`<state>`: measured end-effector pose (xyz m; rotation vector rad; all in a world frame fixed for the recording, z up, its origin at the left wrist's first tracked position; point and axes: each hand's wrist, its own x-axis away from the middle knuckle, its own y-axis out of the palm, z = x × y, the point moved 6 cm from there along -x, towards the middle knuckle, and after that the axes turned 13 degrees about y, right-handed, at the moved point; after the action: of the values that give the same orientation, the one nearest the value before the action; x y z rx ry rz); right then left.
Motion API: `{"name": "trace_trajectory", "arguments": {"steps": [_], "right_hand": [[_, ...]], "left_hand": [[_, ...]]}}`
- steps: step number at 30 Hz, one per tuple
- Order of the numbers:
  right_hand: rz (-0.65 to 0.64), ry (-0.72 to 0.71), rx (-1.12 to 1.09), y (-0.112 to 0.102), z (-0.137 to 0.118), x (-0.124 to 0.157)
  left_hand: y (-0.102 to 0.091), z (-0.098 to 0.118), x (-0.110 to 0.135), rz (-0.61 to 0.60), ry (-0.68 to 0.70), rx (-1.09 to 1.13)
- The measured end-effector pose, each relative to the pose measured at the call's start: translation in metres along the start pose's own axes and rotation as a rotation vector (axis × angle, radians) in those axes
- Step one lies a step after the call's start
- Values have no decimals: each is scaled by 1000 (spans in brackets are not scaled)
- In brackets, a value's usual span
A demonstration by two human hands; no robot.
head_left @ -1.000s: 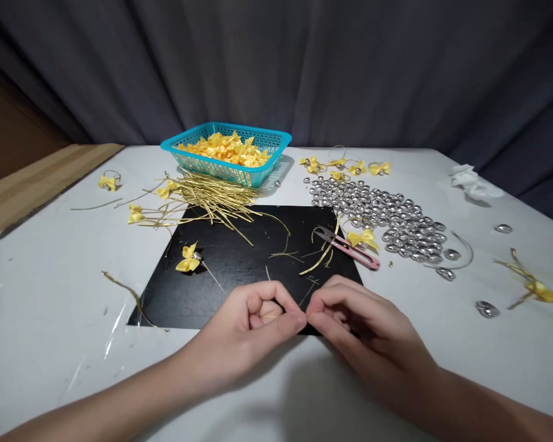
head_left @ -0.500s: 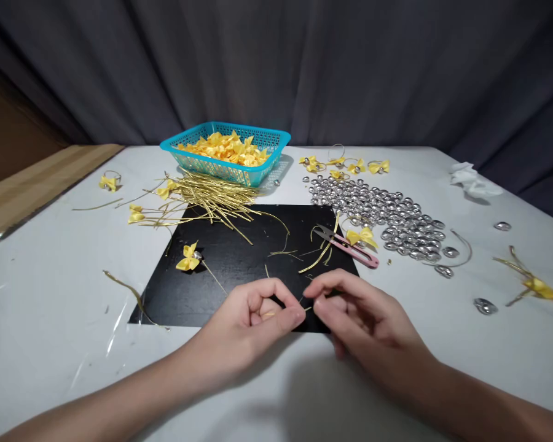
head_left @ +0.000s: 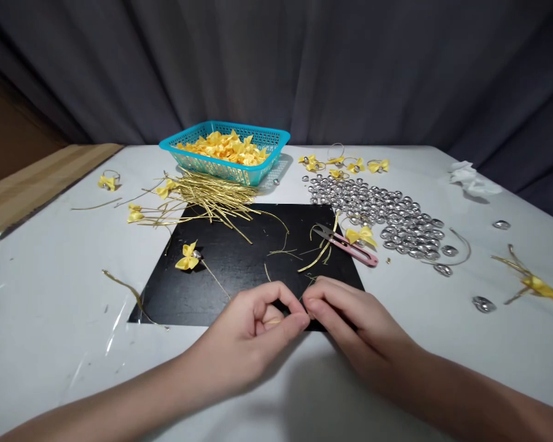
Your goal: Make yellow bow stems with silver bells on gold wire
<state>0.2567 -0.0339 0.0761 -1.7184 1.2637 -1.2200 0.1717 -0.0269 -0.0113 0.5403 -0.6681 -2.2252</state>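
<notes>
My left hand (head_left: 262, 331) and my right hand (head_left: 357, 325) meet fingertip to fingertip over the front edge of a black mat (head_left: 221, 233). Both are closed in a pinch. A thin gold cord (head_left: 214, 277) runs from a yellow ribbon bow (head_left: 187, 256) with a silver bead (head_left: 197, 254) into my left hand. Its end is hidden between the fingertips of the two hands. Beyond my right hand lie pink-handled thread snips (head_left: 350, 247), with cord offcuts (head_left: 320, 255) beside them.
A blue basket (head_left: 166, 144) of yellow bows stands at the back, with a heap of gold cords (head_left: 214, 195) before it. Silver beads (head_left: 378, 205) spread to the right. Finished bow loops (head_left: 356, 164) lie behind them, and a crumpled white tissue (head_left: 472, 178) is at far right.
My right hand has moved slightly left, and its fingertips now touch those of my left hand. The short piece of cord seen between them is now covered.
</notes>
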Motion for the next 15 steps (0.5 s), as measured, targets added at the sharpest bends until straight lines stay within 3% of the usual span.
{"name": "trace_trajectory", "arguments": {"steps": [2,6,15], "right_hand": [[57,25,36,-7,4,-5],[156,-136,175,-19,2,-11],[-153,-256,492,14,-17,15]], "left_hand": [[-1,1,1,19,5,6],[-5,5,1,83,46,28],[-20,9,-4,181,116,-21]]}}
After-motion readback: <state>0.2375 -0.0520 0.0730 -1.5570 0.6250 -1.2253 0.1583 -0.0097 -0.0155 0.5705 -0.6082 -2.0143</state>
